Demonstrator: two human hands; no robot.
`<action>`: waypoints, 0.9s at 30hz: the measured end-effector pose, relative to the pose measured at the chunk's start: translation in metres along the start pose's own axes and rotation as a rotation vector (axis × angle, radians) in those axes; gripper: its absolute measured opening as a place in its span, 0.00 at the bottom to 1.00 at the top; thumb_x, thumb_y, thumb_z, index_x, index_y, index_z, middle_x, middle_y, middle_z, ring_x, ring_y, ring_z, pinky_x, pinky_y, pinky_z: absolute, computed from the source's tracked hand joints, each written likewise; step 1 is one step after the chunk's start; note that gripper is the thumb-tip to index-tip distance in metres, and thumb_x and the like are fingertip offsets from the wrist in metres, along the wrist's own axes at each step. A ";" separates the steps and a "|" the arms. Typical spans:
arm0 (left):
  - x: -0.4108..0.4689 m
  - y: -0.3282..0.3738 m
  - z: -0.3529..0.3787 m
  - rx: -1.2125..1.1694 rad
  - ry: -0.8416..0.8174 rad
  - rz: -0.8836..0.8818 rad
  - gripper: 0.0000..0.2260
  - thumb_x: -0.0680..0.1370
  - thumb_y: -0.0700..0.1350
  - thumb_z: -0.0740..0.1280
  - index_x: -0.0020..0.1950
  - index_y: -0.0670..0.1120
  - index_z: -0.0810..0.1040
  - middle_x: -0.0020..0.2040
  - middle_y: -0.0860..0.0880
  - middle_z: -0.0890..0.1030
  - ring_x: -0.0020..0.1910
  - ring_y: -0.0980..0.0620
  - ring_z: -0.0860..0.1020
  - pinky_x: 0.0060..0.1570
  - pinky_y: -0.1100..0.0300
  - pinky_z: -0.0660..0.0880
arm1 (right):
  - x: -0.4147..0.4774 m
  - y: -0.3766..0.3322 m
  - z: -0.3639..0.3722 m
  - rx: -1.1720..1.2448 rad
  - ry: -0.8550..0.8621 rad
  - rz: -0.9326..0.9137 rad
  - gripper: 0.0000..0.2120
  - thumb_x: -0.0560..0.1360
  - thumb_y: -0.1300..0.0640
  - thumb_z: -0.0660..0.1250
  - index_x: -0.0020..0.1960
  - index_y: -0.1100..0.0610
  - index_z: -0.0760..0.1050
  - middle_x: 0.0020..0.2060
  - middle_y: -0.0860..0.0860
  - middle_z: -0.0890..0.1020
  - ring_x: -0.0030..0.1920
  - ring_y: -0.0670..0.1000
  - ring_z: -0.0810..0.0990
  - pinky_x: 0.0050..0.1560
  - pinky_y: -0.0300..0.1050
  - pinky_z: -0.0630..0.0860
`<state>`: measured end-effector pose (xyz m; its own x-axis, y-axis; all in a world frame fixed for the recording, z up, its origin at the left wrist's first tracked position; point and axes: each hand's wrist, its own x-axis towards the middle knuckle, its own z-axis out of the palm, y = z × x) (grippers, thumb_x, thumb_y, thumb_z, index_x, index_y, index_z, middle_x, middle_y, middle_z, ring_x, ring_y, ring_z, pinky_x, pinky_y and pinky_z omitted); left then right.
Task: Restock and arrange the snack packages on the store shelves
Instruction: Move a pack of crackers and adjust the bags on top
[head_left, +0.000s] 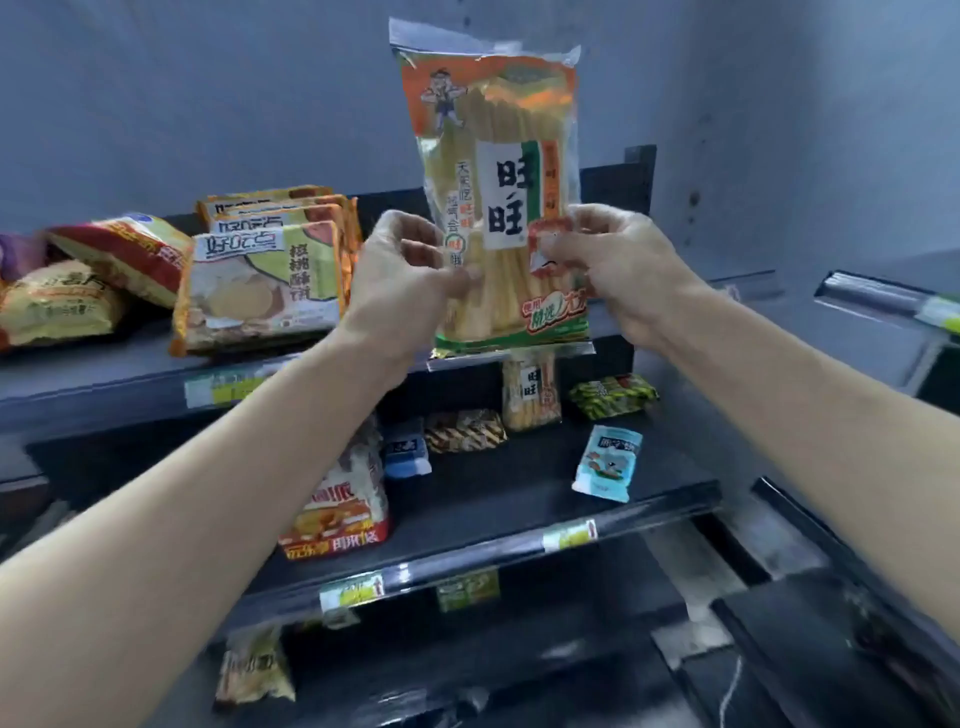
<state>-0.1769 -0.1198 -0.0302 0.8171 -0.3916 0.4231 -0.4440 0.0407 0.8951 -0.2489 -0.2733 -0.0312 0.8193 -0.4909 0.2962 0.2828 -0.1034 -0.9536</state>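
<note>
On the far left of the upper shelf (119, 364), a yellow chip bag (62, 306) lay flat with a red chip bag (124, 254) leaning over it. Just to their right stood a stack of cookie packages (260, 280), tilted back against one another. Below that stack, on the middle shelf (493, 488), a red-and-white snack bag (337, 509) stood near the front lip.

The left hand (400, 280) had its fingers curled in and pinched the left edge of the tall rice cracker bag (498, 171). That bag was held upright between both hands, above the right part of the upper shelf. Its bottom seam seemed to meet the shelf's front edge, though blur left the contact uncertain. Directly beneath it, a smaller rice cracker bag (530, 395) stood on the middle shelf.

The right hand (618, 270) gripped the tall bag's right edge, fingers bent around it. Lower down, a green-and-yellow packet (613, 396) lay at the back of the middle shelf, and a pale blue packet (608, 462) lay apart from it, nearer the front.
</note>
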 end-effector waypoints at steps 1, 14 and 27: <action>-0.012 -0.005 0.002 0.022 -0.057 -0.009 0.15 0.70 0.35 0.74 0.42 0.48 0.68 0.37 0.51 0.74 0.35 0.56 0.74 0.35 0.65 0.77 | -0.012 0.006 -0.005 -0.032 0.011 0.010 0.08 0.73 0.66 0.68 0.52 0.59 0.77 0.41 0.51 0.84 0.32 0.45 0.83 0.33 0.40 0.79; -0.076 -0.139 0.042 0.378 -0.516 -0.317 0.19 0.67 0.39 0.76 0.55 0.39 0.76 0.49 0.41 0.82 0.49 0.40 0.80 0.55 0.44 0.76 | -0.088 0.135 -0.061 -0.512 -0.094 0.346 0.15 0.69 0.65 0.73 0.55 0.59 0.76 0.51 0.58 0.83 0.50 0.57 0.82 0.56 0.56 0.78; -0.031 -0.224 0.104 0.338 -0.149 -0.568 0.08 0.73 0.37 0.70 0.38 0.46 0.75 0.43 0.45 0.80 0.46 0.45 0.79 0.52 0.49 0.79 | 0.009 0.236 -0.093 -0.506 -0.215 0.438 0.07 0.73 0.64 0.69 0.49 0.55 0.75 0.41 0.50 0.81 0.39 0.47 0.78 0.42 0.43 0.77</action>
<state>-0.1411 -0.2126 -0.2579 0.9089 -0.3907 -0.1455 -0.0710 -0.4889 0.8695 -0.2210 -0.3823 -0.2584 0.9001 -0.4025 -0.1668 -0.3199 -0.3506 -0.8802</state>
